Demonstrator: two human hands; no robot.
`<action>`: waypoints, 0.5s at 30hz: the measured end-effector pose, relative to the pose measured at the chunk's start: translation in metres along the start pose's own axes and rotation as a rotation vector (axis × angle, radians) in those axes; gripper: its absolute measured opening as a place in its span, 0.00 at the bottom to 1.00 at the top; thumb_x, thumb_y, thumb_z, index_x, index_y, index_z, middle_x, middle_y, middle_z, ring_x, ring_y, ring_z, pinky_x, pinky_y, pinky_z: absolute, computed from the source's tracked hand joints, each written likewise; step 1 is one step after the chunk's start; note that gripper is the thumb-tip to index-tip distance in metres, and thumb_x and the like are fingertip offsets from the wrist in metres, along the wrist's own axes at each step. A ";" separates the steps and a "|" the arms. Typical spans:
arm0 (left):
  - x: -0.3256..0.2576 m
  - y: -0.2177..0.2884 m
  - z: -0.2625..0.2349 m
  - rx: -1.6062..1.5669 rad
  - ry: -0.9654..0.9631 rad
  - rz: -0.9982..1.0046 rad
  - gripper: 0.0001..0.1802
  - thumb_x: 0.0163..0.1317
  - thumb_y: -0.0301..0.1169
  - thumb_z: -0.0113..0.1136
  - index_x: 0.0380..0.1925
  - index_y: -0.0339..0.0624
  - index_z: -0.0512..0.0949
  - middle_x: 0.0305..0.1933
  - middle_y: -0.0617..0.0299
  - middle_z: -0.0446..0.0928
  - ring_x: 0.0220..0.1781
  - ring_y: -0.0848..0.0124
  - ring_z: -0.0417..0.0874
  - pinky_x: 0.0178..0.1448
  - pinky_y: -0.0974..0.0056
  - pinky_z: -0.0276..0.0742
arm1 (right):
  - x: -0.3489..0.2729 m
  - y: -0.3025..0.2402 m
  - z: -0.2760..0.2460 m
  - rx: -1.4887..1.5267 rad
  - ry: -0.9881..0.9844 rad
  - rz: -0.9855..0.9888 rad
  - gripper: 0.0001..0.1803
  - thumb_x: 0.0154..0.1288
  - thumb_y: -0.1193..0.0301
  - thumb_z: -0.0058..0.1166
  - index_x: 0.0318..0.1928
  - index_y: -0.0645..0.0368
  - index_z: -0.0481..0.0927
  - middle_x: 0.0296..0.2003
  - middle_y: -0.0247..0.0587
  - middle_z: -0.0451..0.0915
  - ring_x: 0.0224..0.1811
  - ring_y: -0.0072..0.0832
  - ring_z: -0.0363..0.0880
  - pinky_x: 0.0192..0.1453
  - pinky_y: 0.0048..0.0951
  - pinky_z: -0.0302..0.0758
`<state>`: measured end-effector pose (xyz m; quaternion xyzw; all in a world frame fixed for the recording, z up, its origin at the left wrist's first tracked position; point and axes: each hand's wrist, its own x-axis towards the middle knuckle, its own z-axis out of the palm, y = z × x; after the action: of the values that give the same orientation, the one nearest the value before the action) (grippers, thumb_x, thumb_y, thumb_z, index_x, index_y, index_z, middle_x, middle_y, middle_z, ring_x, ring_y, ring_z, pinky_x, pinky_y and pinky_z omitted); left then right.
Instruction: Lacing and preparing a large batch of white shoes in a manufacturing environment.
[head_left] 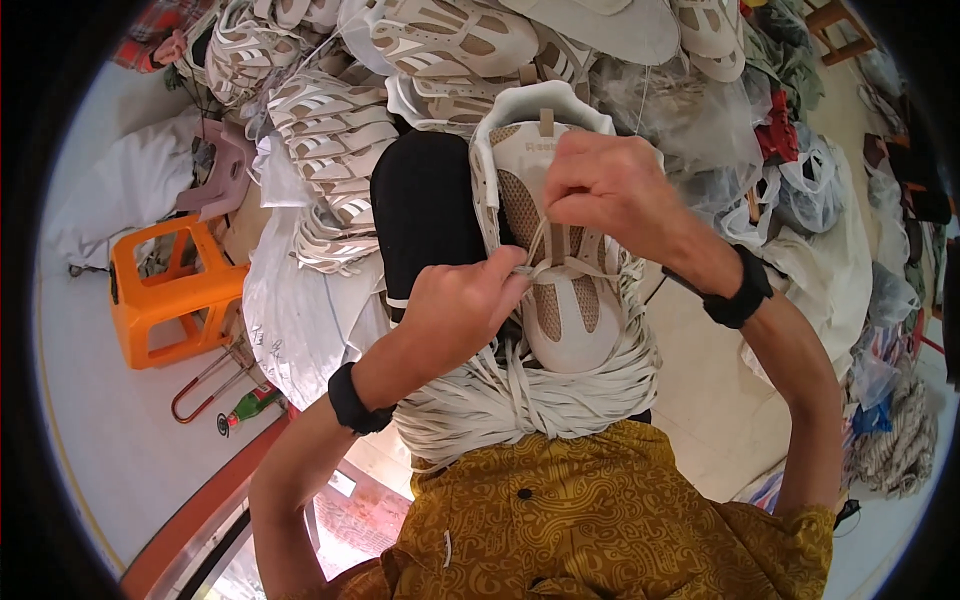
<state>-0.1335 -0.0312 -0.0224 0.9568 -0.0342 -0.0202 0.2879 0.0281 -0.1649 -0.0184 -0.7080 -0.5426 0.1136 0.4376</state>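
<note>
— Off to the left, an orange stool stands on the pale floor, a lilac stool just behind it.

— And below the orange one, a green bottle lies on its side beside a red wire frame.

— Up top, a big heap of white cut-out uppers, stacked and fanned.

— Right side is clutter: clear plastic bags, a red cloth, a wooden stool in the corner.

— White sheet spread far left.

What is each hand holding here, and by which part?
Both the left hand and the right hand pinch the cream lace of the beige mesh sneaker, over its tongue.
</note>
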 end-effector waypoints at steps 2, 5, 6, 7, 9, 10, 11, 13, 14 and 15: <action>0.004 0.005 0.001 -0.088 -0.049 -0.093 0.09 0.56 0.30 0.54 0.35 0.37 0.71 0.21 0.52 0.74 0.23 0.59 0.78 0.25 0.63 0.71 | -0.006 -0.004 0.003 0.017 0.009 -0.063 0.05 0.41 0.73 0.56 0.20 0.60 0.75 0.19 0.36 0.70 0.21 0.30 0.71 0.23 0.26 0.67; 0.013 0.009 0.010 -0.177 0.109 -0.135 0.08 0.57 0.33 0.53 0.31 0.39 0.70 0.13 0.53 0.70 0.19 0.56 0.75 0.22 0.58 0.70 | -0.019 -0.013 0.012 0.108 -0.033 -0.051 0.05 0.44 0.73 0.56 0.23 0.60 0.76 0.22 0.37 0.73 0.24 0.31 0.73 0.26 0.25 0.69; 0.014 0.010 0.011 -0.226 0.116 -0.169 0.08 0.58 0.33 0.52 0.30 0.40 0.71 0.14 0.53 0.71 0.19 0.54 0.75 0.22 0.58 0.70 | -0.024 -0.010 0.013 0.038 0.029 -0.093 0.05 0.45 0.73 0.55 0.26 0.61 0.77 0.23 0.38 0.74 0.25 0.30 0.74 0.27 0.24 0.69; 0.016 0.010 0.010 -0.272 0.127 -0.203 0.07 0.58 0.33 0.52 0.30 0.41 0.71 0.15 0.52 0.71 0.20 0.53 0.75 0.23 0.58 0.70 | -0.026 -0.008 0.012 -0.031 0.091 -0.139 0.06 0.47 0.73 0.55 0.28 0.61 0.78 0.25 0.39 0.75 0.26 0.29 0.75 0.29 0.23 0.70; 0.008 0.010 0.007 -0.381 0.111 -0.280 0.05 0.57 0.32 0.52 0.29 0.44 0.73 0.18 0.54 0.73 0.22 0.56 0.76 0.25 0.59 0.70 | -0.046 -0.001 0.002 0.000 0.089 0.041 0.09 0.50 0.74 0.53 0.34 0.62 0.80 0.28 0.39 0.77 0.28 0.23 0.76 0.31 0.22 0.70; 0.009 0.009 0.007 -0.233 0.152 -0.137 0.05 0.56 0.30 0.54 0.32 0.42 0.75 0.22 0.56 0.74 0.25 0.60 0.76 0.28 0.62 0.71 | -0.063 0.004 0.004 0.100 0.201 0.244 0.10 0.51 0.75 0.53 0.35 0.63 0.80 0.28 0.38 0.78 0.28 0.21 0.75 0.31 0.21 0.70; 0.011 0.012 0.004 -0.083 0.193 -0.008 0.08 0.54 0.29 0.56 0.35 0.41 0.76 0.26 0.58 0.75 0.28 0.64 0.77 0.31 0.65 0.72 | -0.075 0.005 0.009 0.217 0.309 0.444 0.11 0.52 0.75 0.52 0.37 0.64 0.80 0.28 0.37 0.78 0.28 0.19 0.75 0.30 0.19 0.70; 0.012 0.023 -0.002 0.189 0.047 -0.040 0.08 0.50 0.28 0.59 0.32 0.41 0.77 0.31 0.58 0.74 0.35 0.66 0.77 0.35 0.65 0.73 | -0.094 -0.008 0.019 0.365 0.318 0.525 0.10 0.53 0.75 0.52 0.36 0.64 0.80 0.28 0.38 0.78 0.28 0.18 0.75 0.32 0.18 0.71; 0.016 0.024 -0.001 0.215 0.160 0.188 0.09 0.49 0.29 0.59 0.31 0.40 0.77 0.33 0.57 0.74 0.36 0.66 0.77 0.35 0.65 0.73 | -0.100 -0.013 0.023 0.522 0.308 0.603 0.09 0.54 0.75 0.53 0.36 0.64 0.80 0.28 0.38 0.79 0.29 0.18 0.76 0.33 0.18 0.71; 0.021 0.026 0.000 0.237 0.271 0.418 0.09 0.48 0.29 0.60 0.31 0.40 0.77 0.35 0.56 0.74 0.38 0.67 0.77 0.36 0.65 0.73 | -0.104 -0.013 0.029 0.516 0.322 0.597 0.09 0.54 0.75 0.53 0.36 0.64 0.80 0.28 0.38 0.79 0.29 0.18 0.76 0.33 0.18 0.71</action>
<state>-0.1144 -0.0542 -0.0085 0.9499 -0.1944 0.1720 0.1739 -0.0390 -0.2409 -0.0585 -0.7100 -0.1922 0.2553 0.6275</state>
